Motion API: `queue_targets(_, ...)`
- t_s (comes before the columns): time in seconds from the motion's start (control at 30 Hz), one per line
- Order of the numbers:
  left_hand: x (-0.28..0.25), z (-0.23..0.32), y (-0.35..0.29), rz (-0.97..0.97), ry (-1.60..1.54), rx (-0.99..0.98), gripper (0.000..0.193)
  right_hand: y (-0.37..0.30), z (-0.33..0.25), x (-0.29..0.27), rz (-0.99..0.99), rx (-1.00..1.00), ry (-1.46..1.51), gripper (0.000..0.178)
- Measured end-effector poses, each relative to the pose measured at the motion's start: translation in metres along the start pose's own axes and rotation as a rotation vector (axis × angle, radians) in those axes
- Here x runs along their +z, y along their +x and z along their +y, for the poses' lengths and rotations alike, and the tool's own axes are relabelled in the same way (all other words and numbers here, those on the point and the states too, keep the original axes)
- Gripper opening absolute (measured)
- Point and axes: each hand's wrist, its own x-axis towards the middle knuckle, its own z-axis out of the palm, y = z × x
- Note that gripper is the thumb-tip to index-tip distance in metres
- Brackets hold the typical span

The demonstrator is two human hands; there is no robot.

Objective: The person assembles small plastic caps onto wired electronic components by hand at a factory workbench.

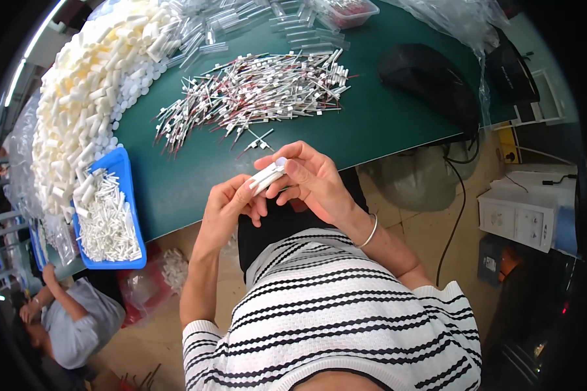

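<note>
Just past the table's near edge I hold a small white plastic tube (265,177) in both hands, tilted up to the right. My left hand (229,204) is closed on its lower end, thumb on top. My right hand (316,184) is closed about the upper end, with thumb and fingers at a round whitish cap (281,163). My fingers partly hide the tube. Beyond my hands, a heap of thin sticks with white blocks and red wire-like ends (261,91) lies on the green table (176,195). A few of these sticks lie apart, near my fingers.
At left stands a blue tray (125,171) of small white tubes, beside a large heap of white cylinders (78,104) and round white discs (132,88). Clear tubes (222,26) and a clear tub (352,13) are at the back. A black object (430,85) lies right; a person (85,319) sits lower left.
</note>
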Motion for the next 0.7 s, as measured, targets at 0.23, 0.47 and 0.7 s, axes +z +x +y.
queue_targets(0.23,0.021,-0.013,0.001,0.325,0.562,0.409,0.022,0.001,0.005,-0.003,0.009,-0.036,-0.009,0.024)
queue_targets(0.47,0.015,-0.012,0.002,0.344,0.816,0.555,0.029,-0.001,0.001,-0.008,0.02,-0.034,-0.201,0.019)
queue_targets(0.7,0.02,0.007,-0.012,0.341,0.509,0.332,0.021,0.001,0.008,-0.012,0.018,-0.062,-0.319,0.017)
